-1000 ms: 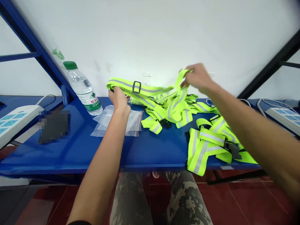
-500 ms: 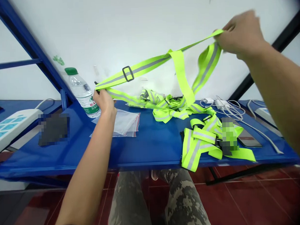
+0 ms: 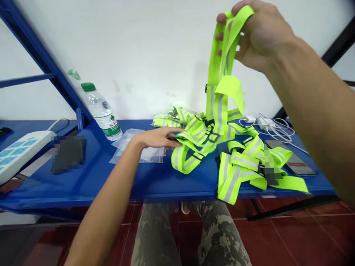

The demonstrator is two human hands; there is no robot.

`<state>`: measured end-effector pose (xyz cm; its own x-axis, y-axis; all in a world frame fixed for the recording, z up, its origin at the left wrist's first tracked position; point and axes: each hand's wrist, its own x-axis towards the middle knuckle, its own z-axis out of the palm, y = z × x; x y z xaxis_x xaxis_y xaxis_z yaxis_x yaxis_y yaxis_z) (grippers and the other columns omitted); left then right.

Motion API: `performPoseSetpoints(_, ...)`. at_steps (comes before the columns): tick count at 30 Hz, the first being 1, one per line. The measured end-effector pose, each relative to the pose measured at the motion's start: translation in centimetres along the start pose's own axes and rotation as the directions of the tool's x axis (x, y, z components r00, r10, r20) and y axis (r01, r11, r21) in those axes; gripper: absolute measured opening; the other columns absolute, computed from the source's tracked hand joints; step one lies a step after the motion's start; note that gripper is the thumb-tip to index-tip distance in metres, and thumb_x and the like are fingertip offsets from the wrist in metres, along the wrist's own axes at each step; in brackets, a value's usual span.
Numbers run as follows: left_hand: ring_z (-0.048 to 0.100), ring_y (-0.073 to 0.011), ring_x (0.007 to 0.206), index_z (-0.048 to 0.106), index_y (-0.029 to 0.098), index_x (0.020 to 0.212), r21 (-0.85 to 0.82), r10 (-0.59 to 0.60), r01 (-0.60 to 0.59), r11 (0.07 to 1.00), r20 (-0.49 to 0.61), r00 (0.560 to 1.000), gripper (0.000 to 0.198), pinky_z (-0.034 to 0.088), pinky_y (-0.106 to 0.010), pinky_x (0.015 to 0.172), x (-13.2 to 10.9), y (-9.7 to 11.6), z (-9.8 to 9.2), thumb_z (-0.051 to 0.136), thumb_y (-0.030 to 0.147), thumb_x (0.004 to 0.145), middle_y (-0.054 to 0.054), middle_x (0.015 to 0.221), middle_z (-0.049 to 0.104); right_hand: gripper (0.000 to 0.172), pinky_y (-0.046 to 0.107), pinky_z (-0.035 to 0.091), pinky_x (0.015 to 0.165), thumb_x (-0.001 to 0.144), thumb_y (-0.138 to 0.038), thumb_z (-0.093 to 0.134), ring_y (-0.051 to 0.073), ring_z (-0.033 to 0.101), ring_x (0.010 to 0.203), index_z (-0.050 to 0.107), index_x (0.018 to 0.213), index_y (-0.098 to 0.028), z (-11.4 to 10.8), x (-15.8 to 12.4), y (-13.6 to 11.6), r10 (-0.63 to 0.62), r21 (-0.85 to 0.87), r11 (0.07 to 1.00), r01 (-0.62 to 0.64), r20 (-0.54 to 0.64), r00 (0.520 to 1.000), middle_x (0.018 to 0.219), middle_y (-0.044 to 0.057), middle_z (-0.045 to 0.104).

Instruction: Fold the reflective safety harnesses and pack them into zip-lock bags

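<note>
My right hand is raised high at the upper right, its fingers closed round the top loop of a neon-yellow reflective strap harness that hangs down to the blue table. My left hand reaches low over the table with fingers stretched toward the harness's lower loops and pinches a strap end there. A second heap of the same yellow straps lies at the table's front right edge. More folded straps lie at the back.
A water bottle with a green cap stands at the back left, beside clear zip bags. A white power strip lies at far left, a phone and white cables at right. Blue rack struts frame both sides.
My right hand has swung from the right to above the table's middle, so the stretched strap now hangs vertically. My left hand has dropped and moved right to the strap's lower end.
</note>
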<state>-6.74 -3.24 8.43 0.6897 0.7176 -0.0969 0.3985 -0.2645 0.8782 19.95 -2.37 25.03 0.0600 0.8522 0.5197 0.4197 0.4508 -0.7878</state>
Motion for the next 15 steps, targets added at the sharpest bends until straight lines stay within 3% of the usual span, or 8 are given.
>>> performPoseSetpoints(2,0.07,-0.0228,0.078,0.068,0.025,0.118,0.047,0.017,-0.021,0.999,0.069,0.997,0.071,0.051,-0.027,0.066,1.0,0.7,0.8,0.089,0.024,0.051,-0.008,0.093,0.075,0.013,0.024,0.05,0.083,0.087,-0.013,0.041,0.005,0.067,0.094,0.048,0.087,-0.023,0.9,-0.5,-0.1,-0.033,0.215,0.977,0.009,0.11,0.993,0.113,-0.01,0.07)
performPoseSetpoints(4,0.07,-0.0251,0.085,0.067,0.023,0.117,0.042,0.053,-0.057,0.998,0.077,0.996,0.072,0.051,-0.03,0.07,2.1,1.1,1.3,0.091,0.028,0.049,-0.011,0.104,0.073,0.012,0.025,0.052,0.084,0.085,-0.012,0.045,0.008,0.068,0.096,0.047,0.081,-0.023,1.5,-1.1,0.0,-0.047,0.339,0.941,-0.022,0.192,0.98,0.108,-0.009,0.072)
performPoseSetpoints(6,0.068,-0.0261,0.091,0.066,0.018,0.11,0.03,0.126,-0.123,0.992,-0.129,0.984,0.06,0.052,-0.034,0.074,3.5,1.2,1.5,0.088,0.038,0.058,-0.015,0.109,0.07,0.012,0.026,0.053,0.085,0.086,-0.013,0.044,0.011,0.07,0.097,0.048,0.081,-0.023,1.9,-1.7,0.0,-0.013,0.34,0.937,-0.08,0.261,0.965,0.106,-0.009,0.072)
performPoseSetpoints(8,0.065,-0.0267,0.097,0.063,0.016,0.107,0.108,0.219,-0.19,0.976,-0.434,0.874,0.057,0.051,-0.036,0.079,5.2,0.8,1.7,0.084,0.046,0.063,-0.015,0.11,0.067,0.014,0.029,0.053,0.085,0.085,-0.012,0.044,0.012,0.071,0.093,0.05,0.089,-0.024,2.1,-2.1,-0.1,-0.015,0.363,0.926,-0.108,0.321,0.947,0.105,-0.008,0.071)
performPoseSetpoints(9,0.063,-0.0274,0.1,0.062,0.017,0.109,0.169,0.257,-0.197,0.966,-0.512,0.819,0.06,0.05,-0.036,0.082,6.1,0.4,1.8,0.085,0.046,0.061,-0.014,0.112,0.066,0.019,0.029,0.054,0.082,0.084,-0.011,0.044,0.012,0.071,0.088,0.051,0.095,-0.025,2.1,-2.1,-0.1,-0.04,0.392,0.914,-0.099,0.331,0.943,0.103,-0.007,0.071)
performPoseSetpoints(10,0.062,-0.0282,0.102,0.062,0.017,0.109,0.211,0.273,-0.188,0.959,-0.519,0.81,0.062,0.05,-0.036,0.083,7.0,0.0,1.9,0.086,0.046,0.059,-0.013,0.111,0.066,0.025,0.029,0.053,0.077,0.084,-0.01,0.043,0.012,0.071,0.081,0.051,0.103,-0.025,2.0,-2.1,0.0,-0.068,0.425,0.902,-0.081,0.325,0.943,0.1,-0.005,0.072)
performPoseSetpoints(12,0.063,-0.0287,0.096,0.066,0.016,0.099,0.256,0.241,-0.13,0.958,-0.47,0.849,0.049,0.049,-0.037,0.082,8.5,-1.1,1.9,0.085,0.042,0.061,-0.01,0.098,0.069,0.033,0.026,0.048,0.063,0.087,-0.012,0.039,0.011,0.066,0.065,0.049,0.117,-0.024,1.4,-1.9,0.4,-0.07,0.442,0.894,-0.066,0.283,0.957,0.092,0.0,0.072)
performPoseSetpoints(15,0.065,-0.0265,0.08,0.067,0.016,0.069,0.149,0.118,-0.049,0.988,-0.499,0.858,0.026,0.05,-0.037,0.078,9.1,-2.5,1.0,0.078,0.039,0.068,-0.005,0.07,0.066,0.037,0.025,0.04,0.056,0.092,-0.013,0.033,0.009,0.057,0.054,0.048,0.125,-0.022,-0.4,-1.2,2.0,0.1,0.352,0.925,-0.145,0.142,0.985,0.084,0.003,0.071)
